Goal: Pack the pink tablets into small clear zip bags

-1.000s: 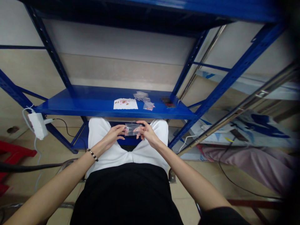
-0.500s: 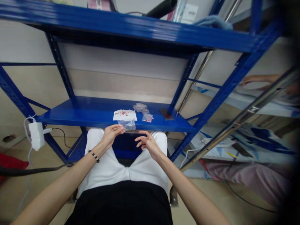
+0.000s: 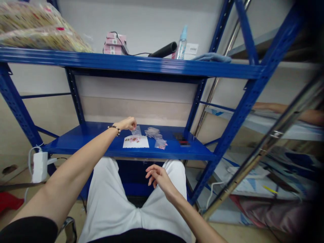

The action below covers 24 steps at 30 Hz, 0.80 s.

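Observation:
My left hand (image 3: 129, 124) reaches over the blue shelf, fingers pinched on a small clear plastic bag (image 3: 137, 130). The bag hangs just behind a white sheet of paper (image 3: 141, 143) that carries small pink and brown pieces (image 3: 133, 139). Above my lap, my right hand (image 3: 157, 178) hovers with loosely curled fingers apart and nothing in them. To the right of the paper lie a pile of clear bags (image 3: 152, 132) and a bag with red and pink bits (image 3: 161, 144).
A blurred dark item (image 3: 181, 139) lies at the right of the lower shelf (image 3: 76, 140). The upper shelf edge (image 3: 126, 64) crosses above, bearing pink boxes (image 3: 115, 44) and a spray bottle (image 3: 181, 45). Another person's arm (image 3: 275, 107) rests at the far right.
My left hand has carried the clear bag from the shelf's front edge to behind the paper. My right hand stays above my lap. The view has tilted up.

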Motion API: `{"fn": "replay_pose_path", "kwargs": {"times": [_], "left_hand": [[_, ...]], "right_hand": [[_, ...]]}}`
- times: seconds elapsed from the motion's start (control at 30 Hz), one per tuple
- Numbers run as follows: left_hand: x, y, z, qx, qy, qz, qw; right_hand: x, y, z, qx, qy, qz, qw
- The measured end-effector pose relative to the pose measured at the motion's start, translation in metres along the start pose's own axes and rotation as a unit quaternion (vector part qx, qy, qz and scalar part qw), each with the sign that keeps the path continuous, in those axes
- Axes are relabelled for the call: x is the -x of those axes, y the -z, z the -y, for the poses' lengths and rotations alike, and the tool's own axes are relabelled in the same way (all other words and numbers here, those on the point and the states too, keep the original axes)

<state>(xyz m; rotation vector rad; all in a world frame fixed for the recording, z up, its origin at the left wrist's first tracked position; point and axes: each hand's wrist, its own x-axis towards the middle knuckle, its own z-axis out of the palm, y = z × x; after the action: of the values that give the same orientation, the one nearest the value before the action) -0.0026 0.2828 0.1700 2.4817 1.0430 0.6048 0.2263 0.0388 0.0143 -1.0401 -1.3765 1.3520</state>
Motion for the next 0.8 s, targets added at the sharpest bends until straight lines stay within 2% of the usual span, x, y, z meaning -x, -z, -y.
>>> {"fn": "replay_pose_path", "kwargs": {"times": [0.17,0.37,0.53,0.8], "left_hand": [[-0.013,-0.013,0.002,-0.071,-0.005,0.06,0.996],[-0.03,-0.017,0.001,-0.118,0.006,0.116,0.986],[-0.039,-0.02,0.001,-0.158,0.024,0.13,0.979],[-0.04,-0.013,-0.004,-0.206,0.038,0.135,0.968]], "right_hand": [[0.006,-0.008,0.003,0.01,0.011,0.034,0.999],[-0.002,-0.003,0.001,0.015,0.011,0.002,1.0],[-0.004,0.003,0.002,0.018,0.007,-0.003,1.0],[-0.001,0.002,0.003,0.022,-0.009,0.035,0.999]]}}
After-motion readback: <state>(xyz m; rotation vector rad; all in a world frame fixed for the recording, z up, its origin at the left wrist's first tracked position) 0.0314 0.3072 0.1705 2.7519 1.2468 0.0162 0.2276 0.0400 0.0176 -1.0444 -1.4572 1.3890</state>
